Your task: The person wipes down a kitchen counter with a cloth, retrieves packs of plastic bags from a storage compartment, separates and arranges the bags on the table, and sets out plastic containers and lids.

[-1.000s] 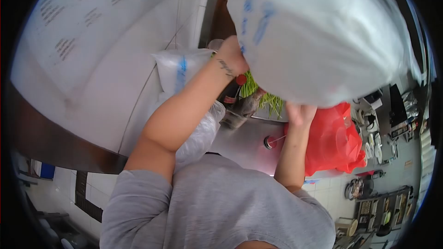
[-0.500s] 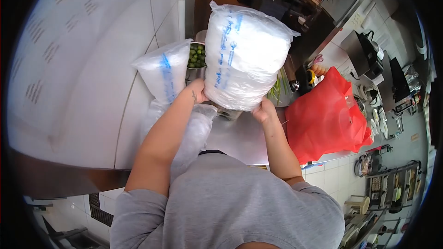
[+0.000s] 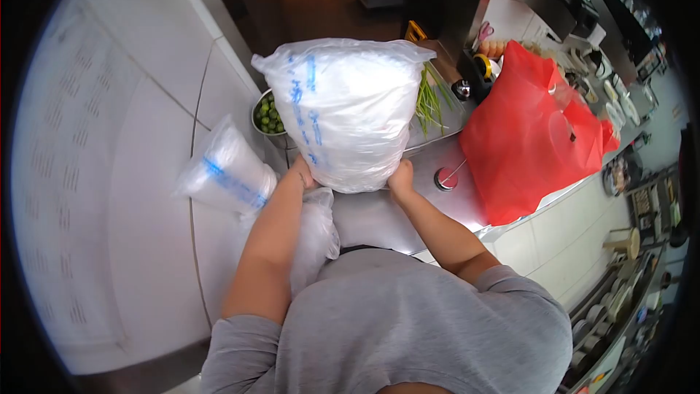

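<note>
A large, full white plastic bag (image 3: 350, 113) with blue print stands upright before me, held between both hands. My left hand (image 3: 306, 173) grips its lower left corner, the fingers partly hidden by the bag. At the lower right corner, my right hand (image 3: 400, 177) is closed on the same bag, its fingertips out of sight behind it. A smaller white bag (image 3: 232, 168) with a blue stripe leans by the tiled wall, left of my left forearm. Below that forearm sits a clear, crumpled plastic bag (image 3: 315, 230).
Beneath lies a steel counter (image 3: 364, 220). A pot of small green fruits (image 3: 268, 115) stands behind at left, and long green stalks (image 3: 432, 102) lie on a tray (image 3: 446, 120) at right. A red bag (image 3: 536, 138) stands right, beside a round red-topped object (image 3: 446, 179).
My view has shifted, so the large bag appears lower and further left. Both hands keep hold of it. The round red-topped object now shows beside the red bag.
</note>
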The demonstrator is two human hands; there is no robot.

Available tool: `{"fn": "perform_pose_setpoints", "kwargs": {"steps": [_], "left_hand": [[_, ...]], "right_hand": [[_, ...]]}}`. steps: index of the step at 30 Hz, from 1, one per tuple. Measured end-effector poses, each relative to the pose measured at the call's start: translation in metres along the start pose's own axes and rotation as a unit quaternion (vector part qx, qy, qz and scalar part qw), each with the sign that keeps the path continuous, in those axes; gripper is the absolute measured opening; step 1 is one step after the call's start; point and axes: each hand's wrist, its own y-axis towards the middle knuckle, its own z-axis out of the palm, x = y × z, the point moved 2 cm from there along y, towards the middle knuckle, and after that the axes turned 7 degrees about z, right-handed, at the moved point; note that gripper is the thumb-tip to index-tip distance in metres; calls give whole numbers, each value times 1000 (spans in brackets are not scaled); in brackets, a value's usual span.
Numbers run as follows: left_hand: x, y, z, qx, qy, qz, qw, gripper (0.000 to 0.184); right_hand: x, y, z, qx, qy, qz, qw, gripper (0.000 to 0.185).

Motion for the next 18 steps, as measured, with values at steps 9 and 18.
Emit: {"fn": "perform_pose_setpoints", "kwargs": {"steps": [9,18], "left_hand": [[2,-6,22,19,-9,-18,1000,61],[-75,-32,71,-85,-1,297,951,66]], "right_hand": [[-65,33,6,-103,-153,-63,981,26],[32,-1,-43,120,193,-86,970,55]]}}
